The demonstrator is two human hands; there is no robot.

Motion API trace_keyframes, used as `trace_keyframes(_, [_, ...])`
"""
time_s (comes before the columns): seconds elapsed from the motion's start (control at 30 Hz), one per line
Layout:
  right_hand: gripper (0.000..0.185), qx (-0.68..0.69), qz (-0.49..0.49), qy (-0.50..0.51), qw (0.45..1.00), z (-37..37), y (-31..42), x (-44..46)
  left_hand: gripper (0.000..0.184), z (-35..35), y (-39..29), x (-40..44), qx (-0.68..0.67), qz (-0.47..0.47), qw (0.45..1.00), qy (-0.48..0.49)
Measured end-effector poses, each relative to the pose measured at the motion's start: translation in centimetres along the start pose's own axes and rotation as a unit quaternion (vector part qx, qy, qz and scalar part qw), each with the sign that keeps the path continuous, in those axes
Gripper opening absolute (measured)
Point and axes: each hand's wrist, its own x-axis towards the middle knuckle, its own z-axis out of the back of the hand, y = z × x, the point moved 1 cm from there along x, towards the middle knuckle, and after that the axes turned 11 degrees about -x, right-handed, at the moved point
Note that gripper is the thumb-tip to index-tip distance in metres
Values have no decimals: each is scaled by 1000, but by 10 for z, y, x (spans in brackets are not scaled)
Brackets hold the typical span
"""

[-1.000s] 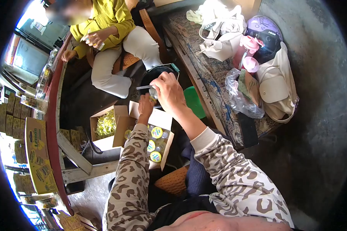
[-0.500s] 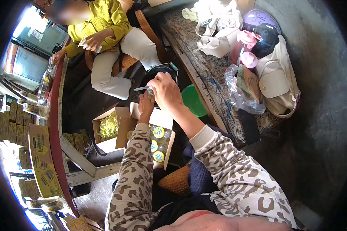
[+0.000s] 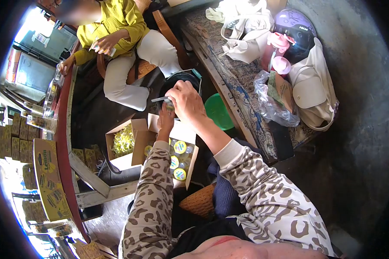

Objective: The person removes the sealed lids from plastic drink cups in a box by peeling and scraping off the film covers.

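My right hand (image 3: 186,101) is closed on a flat, narrow grey tool (image 3: 159,99) that sticks out to the left. Just below it, my left hand (image 3: 165,116) is wrapped round a small clear jar (image 3: 169,105), partly hidden by the fingers. Both hands meet over the near edge of a black bucket (image 3: 194,74). Beneath my left forearm stands an open carton (image 3: 192,160) with several jars with yellow round labels (image 3: 180,147). Beside it on the left, another open box (image 3: 139,142) holds a heap of yellow-green strips (image 3: 124,141).
A person in a yellow top (image 3: 129,21) sits at the upper left. A green basin (image 3: 218,111) is right of the bucket. A patterned bench (image 3: 246,97) bears bags, a helmet (image 3: 294,26) and a pink bottle (image 3: 268,56). A red-edged table (image 3: 63,142) runs down the left.
The view has shifted slightly. My two hands stay together over the bucket, with small movements of my left hand at the jar. The other person's far hand has moved along the table edge.
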Motion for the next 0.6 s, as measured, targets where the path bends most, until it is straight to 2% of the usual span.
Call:
trace_keyframes(0.07, [4, -3, -5, -1, 1000, -1, -1, 0, 63, 15, -20, -14, -22, -17, 997, -71])
trace_keyframes(0.13, [4, -4, -4, -1, 1000, -3, 1, -1, 65, 2, -1, -16, 49, 92, 980, 167])
trace_keyframes(0.2, [4, -1, -2, 8, 1000, -3, 0, 0, 70, 1, 7, 0, 80, 44, 981, 173])
trace_keyframes(0.23, [4, -2, 4, 5, 1000, -3, -1, 0, 70, 1, 4, 6, 13, 13, 997, 76])
trace_keyframes(0.33, [4, 1, -6, 1, 1000, -3, -1, -1, 67, 6, -11, -12, -33, 36, 998, -32])
trace_keyframes(0.4, [4, -1, -6, 3, 1000, -4, 0, -1, 67, 2, -10, -20, 58, 114, 982, 142])
trace_keyframes(0.43, [4, 2, -5, 8, 1000, -3, 0, -1, 68, 16, -25, -15, 92, 123, 974, 167])
trace_keyframes(0.47, [4, 2, -5, 11, 1000, -1, 0, 0, 69, 7, -7, -2, 73, 136, 978, 141])
trace_keyframes(0.5, [5, 7, -9, 12, 1000, 0, 0, 0, 68, 5, -9, 1, 16, 74, 996, 43])
trace_keyframes(0.57, [5, 3, -11, 7, 1000, -1, -1, -1, 68, 1, -7, -6, -40, 14, 998, -51])
trace_keyframes(0.6, [5, 1, -8, 3, 1000, -2, -1, -1, 70, -14, 8, -7, 28, 46, 996, 66])
